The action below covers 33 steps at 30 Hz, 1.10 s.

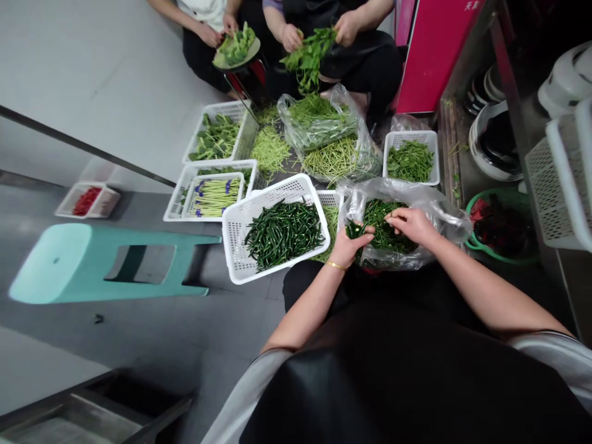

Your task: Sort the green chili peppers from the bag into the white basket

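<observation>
My left hand, with a gold bracelet at the wrist, is closed round a small bunch of dark green chillies. Over the open plastic bag my right hand pinches at its fingertips; what sits between them is too small to make out. More green chillies fill that bag, just below both hands. To the left of my left hand, a white perforated basket holds a heap of dark green chillies and leans at a slight tilt.
Across from me, two people handle leafy greens and a plate of greens. Baskets of asparagus and green leaves stand nearby. A turquoise stool lies on its side at left; a green basin sits at right.
</observation>
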{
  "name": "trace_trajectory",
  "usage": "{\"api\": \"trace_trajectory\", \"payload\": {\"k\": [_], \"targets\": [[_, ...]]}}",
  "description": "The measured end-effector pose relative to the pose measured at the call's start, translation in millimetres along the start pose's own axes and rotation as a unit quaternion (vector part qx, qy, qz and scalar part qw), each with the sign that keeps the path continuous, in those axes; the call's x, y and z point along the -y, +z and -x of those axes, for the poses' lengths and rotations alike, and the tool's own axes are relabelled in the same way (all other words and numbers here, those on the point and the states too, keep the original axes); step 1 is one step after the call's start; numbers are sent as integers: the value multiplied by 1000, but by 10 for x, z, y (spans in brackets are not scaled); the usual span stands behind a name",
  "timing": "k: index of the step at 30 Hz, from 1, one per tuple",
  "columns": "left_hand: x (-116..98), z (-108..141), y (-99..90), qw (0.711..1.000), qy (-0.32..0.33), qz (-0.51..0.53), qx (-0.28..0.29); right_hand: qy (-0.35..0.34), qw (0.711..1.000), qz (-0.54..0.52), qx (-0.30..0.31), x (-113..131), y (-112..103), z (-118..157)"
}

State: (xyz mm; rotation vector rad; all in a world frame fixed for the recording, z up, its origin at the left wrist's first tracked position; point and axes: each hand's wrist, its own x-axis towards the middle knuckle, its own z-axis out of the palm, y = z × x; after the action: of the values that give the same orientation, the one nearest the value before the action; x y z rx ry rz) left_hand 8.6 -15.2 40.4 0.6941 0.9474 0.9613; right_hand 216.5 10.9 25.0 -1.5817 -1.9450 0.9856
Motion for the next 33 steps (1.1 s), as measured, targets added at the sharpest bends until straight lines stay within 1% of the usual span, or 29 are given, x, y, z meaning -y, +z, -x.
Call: {"api": "trace_trajectory", "payload": {"k": [1, 2, 3, 4, 5, 6, 7, 8, 10, 12, 14, 15, 17, 18, 19, 20, 22, 23, 24, 25, 26, 28, 29, 30, 31, 33], "targets": [[14, -94, 49, 999, 18, -30, 7, 10, 998, -70, -2, 6, -27, 61], [37, -178, 97, 998, 24, -56, 20, 16, 994, -111, 0, 23, -39, 113], [66, -241, 141, 997, 17, -74, 34, 15, 993, -117, -5, 47, -36, 152], [99, -277, 174, 995, 0, -85, 43, 9, 996, -86, -22, 74, -19, 175], [133, -284, 191, 995, -24, -87, 42, 4, 999, -27, -46, 101, 9, 180], [164, -263, 190, 995, -52, -80, 35, 4, 997, 48, -66, 126, 46, 166], [188, -220, 171, 994, -81, -65, 22, 11, 990, 122, -72, 149, 94, 132], [203, -161, 136, 993, -105, -47, 5, 24, 981, 184, -59, 172, 150, 77], [198, -31, 40, 992, -124, -14, -33, 65, 965, 253, 4, 219, 283, -89], [156, 66, -57, 992, -109, -6, -64, 110, 955, 267, 68, 263, 414, -300], [99, 100, -128, 993, -79, -20, -82, 150, 949, 259, 102, 278, 486, -493], [73, 92, -150, 994, -66, -27, -83, 166, 947, 250, 111, 265, 487, -558], [41, 34, -165, 996, -51, -30, -74, 188, 955, 194, 123, 190, 414, -596], [41, -12, -156, 996, -48, -28, -66, 198, 964, 136, 116, 134, 350, -565], [53, -66, -136, 997, -46, -27, -55, 209, 971, 58, 104, 75, 278, -506], [77, -124, -103, 998, -44, -28, -44, 217, 972, -32, 89, 20, 205, -427], [159, -241, -3, 998, -44, -41, -17, 209, 955, -202, 57, -56, 92, -248], [209, -292, 58, 997, -51, -50, -2, 193, 947, -254, 45, -72, 59, -167], [260, -332, 122, 996, -61, -58, 13, 175, 944, -276, 33, -77, 44, -101], [307, -360, 183, 995, -75, -63, 26, 155, 952, -264, 16, -74, 43, -51], [344, -373, 236, 993, -87, -66, 35, 136, 966, -220, -11, -70, 53, -19], [375, -353, 297, 992, -103, -67, 37, 108, 989, -70, -71, -79, 83, 7], [362, -323, 300, 991, -107, -68, 34, 99, 991, 9, -94, -101, 96, 10], [327, -282, 280, 991, -107, -71, 31, 92, 988, 74, -99, -135, 105, 14], [271, -234, 235, 991, -105, -75, 30, 90, 985, 119, -80, -181, 106, 19], [98, -137, 60, 993, -82, -87, 20, 107, 982, 159, -6, -297, 81, 42]]}}
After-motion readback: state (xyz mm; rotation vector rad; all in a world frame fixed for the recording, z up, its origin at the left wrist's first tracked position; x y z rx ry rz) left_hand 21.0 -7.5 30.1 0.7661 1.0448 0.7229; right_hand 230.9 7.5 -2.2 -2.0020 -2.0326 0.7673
